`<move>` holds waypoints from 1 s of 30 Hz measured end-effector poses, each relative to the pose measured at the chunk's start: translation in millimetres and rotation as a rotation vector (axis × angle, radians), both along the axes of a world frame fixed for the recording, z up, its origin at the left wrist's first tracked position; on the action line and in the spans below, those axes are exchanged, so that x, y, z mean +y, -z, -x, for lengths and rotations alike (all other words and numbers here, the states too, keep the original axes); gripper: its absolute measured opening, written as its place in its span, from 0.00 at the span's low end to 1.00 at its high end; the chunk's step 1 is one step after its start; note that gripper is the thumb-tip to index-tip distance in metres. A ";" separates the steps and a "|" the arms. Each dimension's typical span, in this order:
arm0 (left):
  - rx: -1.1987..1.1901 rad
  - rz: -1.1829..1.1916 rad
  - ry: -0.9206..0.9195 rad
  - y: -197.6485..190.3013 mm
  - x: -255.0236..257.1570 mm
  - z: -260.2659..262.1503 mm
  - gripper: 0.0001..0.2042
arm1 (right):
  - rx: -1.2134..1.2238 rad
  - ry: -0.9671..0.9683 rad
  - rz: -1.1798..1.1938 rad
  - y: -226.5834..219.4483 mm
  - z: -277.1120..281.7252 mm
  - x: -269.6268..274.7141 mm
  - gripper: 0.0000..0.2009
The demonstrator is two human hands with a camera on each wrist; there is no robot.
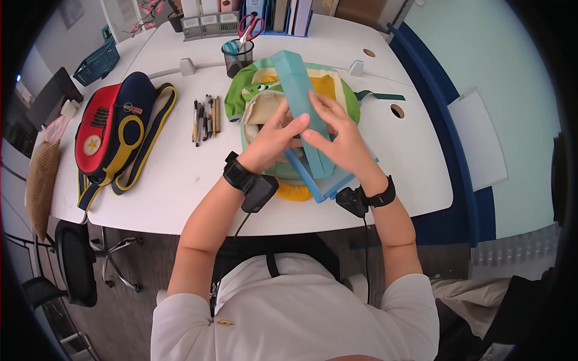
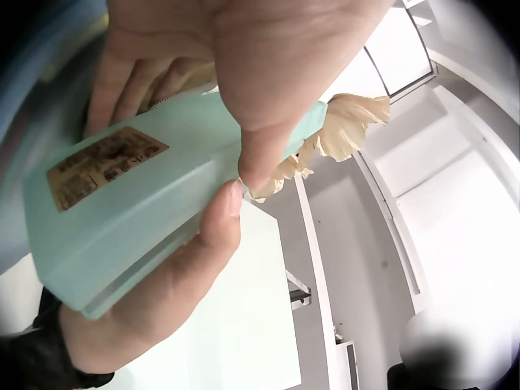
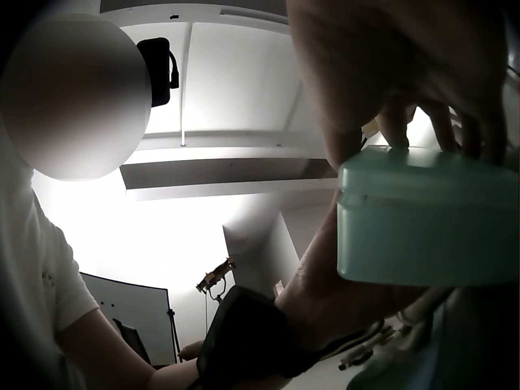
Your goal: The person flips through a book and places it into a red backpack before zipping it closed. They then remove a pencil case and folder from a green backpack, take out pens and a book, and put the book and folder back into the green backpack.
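Note:
A long translucent teal pencil box (image 1: 295, 81) is held up over the desk between both hands, tilted with its far end up. My left hand (image 1: 268, 141) grips its left side, and my right hand (image 1: 343, 141) grips its right side with the thumb across the top. A brown printed label (image 2: 106, 166) shows on one face of the box in the left wrist view. Beneath the hands lies a green and cream backpack (image 1: 250, 75) with a cartoon animal face. On its near part sits a blue plastic case (image 1: 322, 191), partly hidden by the pencil box.
Several pens (image 1: 206, 120) lie left of the green backpack. A red and navy backpack (image 1: 99, 132) rests farther left. Behind stand a mesh cup (image 1: 238, 62) holding scissors (image 1: 249, 30) and a row of folders (image 1: 280, 17). The white desk (image 1: 415, 174) has a curved right edge.

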State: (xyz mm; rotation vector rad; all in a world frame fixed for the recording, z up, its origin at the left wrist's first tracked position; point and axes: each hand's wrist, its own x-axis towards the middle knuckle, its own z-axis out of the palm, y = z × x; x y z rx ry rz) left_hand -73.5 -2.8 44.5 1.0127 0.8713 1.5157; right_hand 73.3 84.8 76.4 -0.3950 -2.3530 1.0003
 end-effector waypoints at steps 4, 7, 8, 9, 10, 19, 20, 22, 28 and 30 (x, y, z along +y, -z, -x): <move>-0.048 -0.022 -0.028 7.6 5.2 -0.3 0.28 | 0.099 -0.072 0.289 1.6 -5.2 6.9 0.27; -0.150 -0.011 0.004 8.9 5.6 2.5 0.26 | 0.129 -0.066 0.506 -1.5 -14.5 13.9 0.23; -0.220 0.004 0.054 8.8 5.8 8.3 0.25 | 0.137 -0.057 0.592 -2.9 -18.3 18.1 0.21; -0.291 0.019 0.104 8.5 6.7 11.8 0.24 | 0.159 -0.044 0.655 -4.7 -21.7 22.1 0.20; -0.294 0.014 0.077 7.7 7.9 11.7 0.24 | 0.181 -0.031 0.720 -7.0 -25.5 26.8 0.19; 0.685 -0.023 -0.132 14.3 8.6 26.2 0.12 | 0.160 0.441 0.388 -13.3 -101.1 123.0 0.18; 0.835 -0.033 -0.142 7.7 4.8 26.3 0.10 | 0.157 0.503 0.314 -13.4 -113.6 136.0 0.17; 1.000 -0.071 -0.130 6.6 1.5 29.4 0.09 | 0.038 0.641 0.183 -5.2 -139.8 169.6 0.17; 1.109 -0.228 0.113 17.8 0.3 42.0 0.15 | -0.291 0.817 0.065 28.2 -178.3 199.1 0.18; 1.133 -0.255 0.142 14.8 -5.4 39.2 0.16 | -0.345 0.823 -0.154 42.7 -183.1 206.6 0.19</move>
